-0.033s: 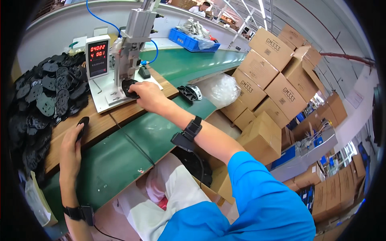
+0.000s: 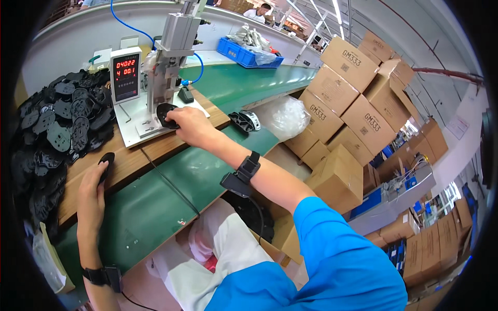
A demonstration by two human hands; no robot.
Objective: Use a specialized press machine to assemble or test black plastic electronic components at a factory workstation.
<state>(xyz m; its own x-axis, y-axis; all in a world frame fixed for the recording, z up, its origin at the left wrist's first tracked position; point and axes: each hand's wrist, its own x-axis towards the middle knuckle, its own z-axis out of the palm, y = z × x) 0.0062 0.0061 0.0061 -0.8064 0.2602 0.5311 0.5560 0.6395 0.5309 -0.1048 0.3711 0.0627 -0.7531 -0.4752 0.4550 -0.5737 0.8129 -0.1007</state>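
Well, a long green bench [image 2: 181, 168] has a wood board [image 2: 127, 158] on it, and a tall metal press [image 2: 179, 36] stands on that. Left of the press is a heap of black parts [image 2: 62, 119]. My right hand [image 2: 189, 124] pinches a flat black piece [image 2: 164, 113] low by the press. My left hand [image 2: 92, 199] touches another black piece [image 2: 107, 160] near the board's edge; I can't tell if it pinches. Both look light, stiff and slick, so rims seem best to grab.

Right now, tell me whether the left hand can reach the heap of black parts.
Probably yes: the heap of black parts lies just left of the left hand, with only wooden board seen between, though the hand holds a black piece.
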